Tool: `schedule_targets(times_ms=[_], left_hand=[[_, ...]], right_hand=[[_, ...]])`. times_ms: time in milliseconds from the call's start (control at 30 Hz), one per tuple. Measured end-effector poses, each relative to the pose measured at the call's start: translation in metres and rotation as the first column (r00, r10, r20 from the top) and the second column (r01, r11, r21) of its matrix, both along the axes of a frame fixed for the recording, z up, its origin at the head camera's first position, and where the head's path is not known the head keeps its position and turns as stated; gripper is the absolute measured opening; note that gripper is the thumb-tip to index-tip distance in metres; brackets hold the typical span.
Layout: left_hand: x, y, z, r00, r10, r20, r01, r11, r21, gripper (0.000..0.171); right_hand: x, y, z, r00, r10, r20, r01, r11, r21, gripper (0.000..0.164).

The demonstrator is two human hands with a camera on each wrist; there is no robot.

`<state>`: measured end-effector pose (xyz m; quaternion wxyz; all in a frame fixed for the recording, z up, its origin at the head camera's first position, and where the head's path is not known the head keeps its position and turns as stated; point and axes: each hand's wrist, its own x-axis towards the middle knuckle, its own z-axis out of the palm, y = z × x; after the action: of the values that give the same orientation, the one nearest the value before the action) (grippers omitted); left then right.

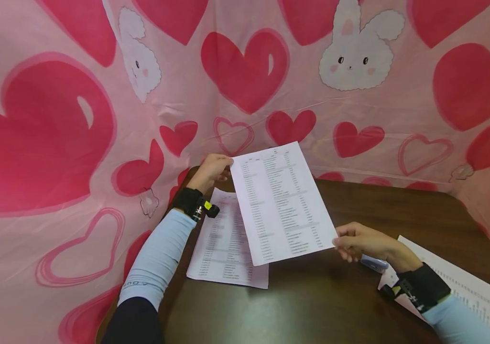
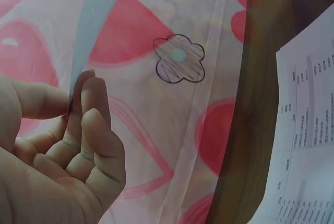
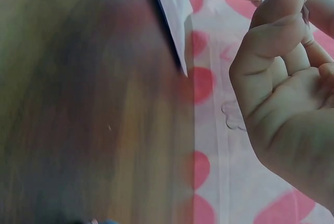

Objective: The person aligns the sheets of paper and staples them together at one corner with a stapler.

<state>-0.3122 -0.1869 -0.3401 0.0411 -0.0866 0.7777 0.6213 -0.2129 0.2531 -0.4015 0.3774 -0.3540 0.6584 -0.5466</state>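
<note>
A printed sheet of paper (image 1: 283, 205) with columns of text is held up, tilted, above the table between both hands. My left hand (image 1: 215, 169) pinches its upper left corner between thumb and fingers; the left wrist view shows the sheet (image 2: 96, 25) nearly edge-on in that pinch. At the lower right corner, my right hand (image 1: 367, 243) pinches the paper with thumb and fingertips. Partly covered by the raised sheet, a stack of printed sheets (image 1: 214, 253) lies on the left of the table.
More printed paper (image 1: 464, 282) lies at the right, partly behind the right wrist. A blue-grey object (image 1: 375, 263) sits beside the right hand, partly hidden. The brown table (image 1: 313, 306) meets a pink heart-patterned cloth (image 1: 245, 95) at its back and left.
</note>
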Motion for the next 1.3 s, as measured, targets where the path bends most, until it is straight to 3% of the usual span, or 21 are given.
schedule_targets(times_ms=[467,900,1133,1300], left_hand=[[-0.004,-0.007,-0.008,0.999,0.037,0.028,-0.036,0.999,-0.026,0.028],[-0.009,-0.007,-0.012,0.999,0.054,0.005,-0.053,0.998,-0.044,0.031],[-0.013,-0.01,-0.022,0.998,0.059,0.032,-0.058,0.997,-0.04,0.032],[-0.011,-0.016,-0.027,0.999,0.05,0.011,-0.049,0.997,-0.067,0.032]], right_hand=[[0.011,-0.024,-0.014,1.0,0.025,0.006,-0.025,0.999,-0.034,0.021],[0.022,-0.048,-0.036,0.993,0.033,0.118,-0.029,0.999,-0.036,0.034],[0.028,-0.06,-0.045,0.979,0.048,0.2,-0.043,0.999,-0.03,0.039],[0.029,-0.069,-0.052,0.975,0.056,0.217,-0.054,0.998,-0.015,0.038]])
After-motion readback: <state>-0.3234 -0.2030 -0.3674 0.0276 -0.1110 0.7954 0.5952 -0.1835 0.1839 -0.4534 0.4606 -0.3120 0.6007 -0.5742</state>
